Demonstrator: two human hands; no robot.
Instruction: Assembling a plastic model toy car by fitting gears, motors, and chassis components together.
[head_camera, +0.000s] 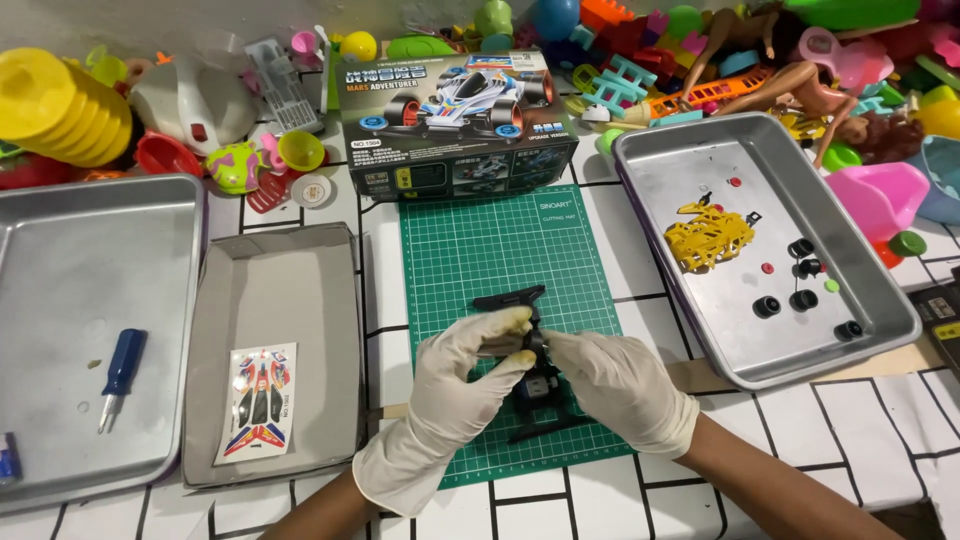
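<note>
- We see the left hand (455, 385) in a white glove, fingers pinched shut on the black toy car chassis (528, 360), low in the frame's centre.
- Our right hand (620, 385) grips the same chassis from the other side, fingers curled closed.
- The chassis sits just above the green cutting mat (500, 260).
- Right of the mat, a metal tray (880, 300) holds a yellow frame part (708, 238) and black wheels (800, 272).
- At lower left, a blue screwdriver (120, 375) lies in another tray (60, 270).

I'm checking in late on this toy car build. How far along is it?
Done: the kit is unpacked, parts lying in the right tray. In hand: both gloved hands, left hand and right hand, hold the black chassis. Left: the wheels, yellow frame and sticker sheet lie unused.
</note>
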